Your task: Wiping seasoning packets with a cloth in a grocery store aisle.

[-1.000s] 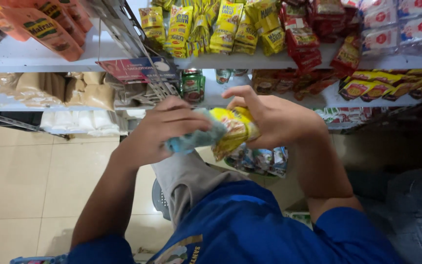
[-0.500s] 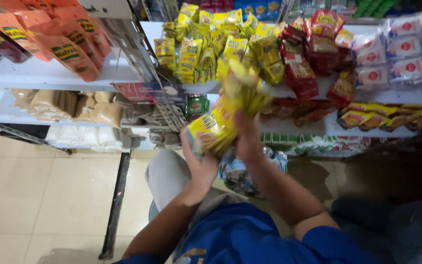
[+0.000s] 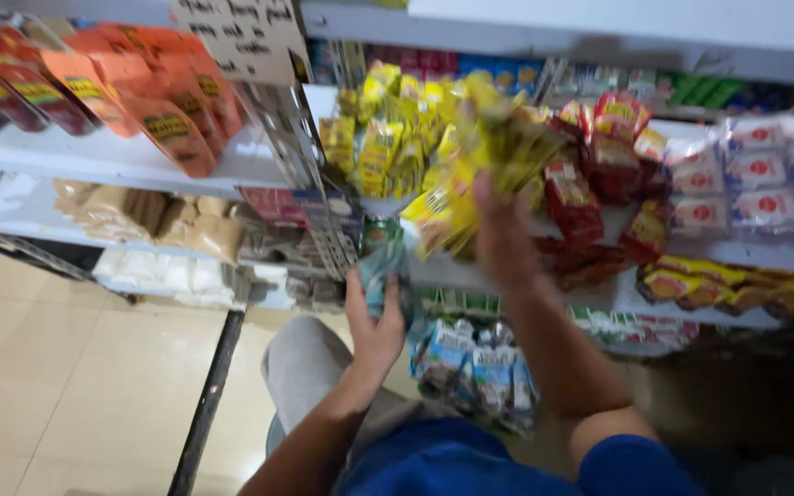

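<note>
My right hand [image 3: 500, 220] is raised to the middle shelf and grips a bunch of yellow snack packets [image 3: 484, 147], held against the yellow packets [image 3: 388, 138] stacked there. My left hand [image 3: 374, 321] is lower, near the shelf edge, closed around a crumpled pale blue-green wrapper [image 3: 380, 266]. Motion blur softens both hands. My grey-trousered knee [image 3: 310, 367] and blue shirt [image 3: 452, 464] fill the bottom of the view.
Orange pouches [image 3: 153, 101] line the upper left shelf, red packets [image 3: 599, 156] and white-and-red packs [image 3: 755, 174] the right. Brown bags [image 3: 149, 216] and white bags [image 3: 172, 276] lie lower left. Blue-white sachets [image 3: 475, 363] hang below. A wire rack [image 3: 310, 156] and tiled floor [image 3: 66, 386] stand left.
My right hand has lifted the yellow packets higher, up to the shelf. My left hand has dropped away from them and now holds only the pale wrapper.
</note>
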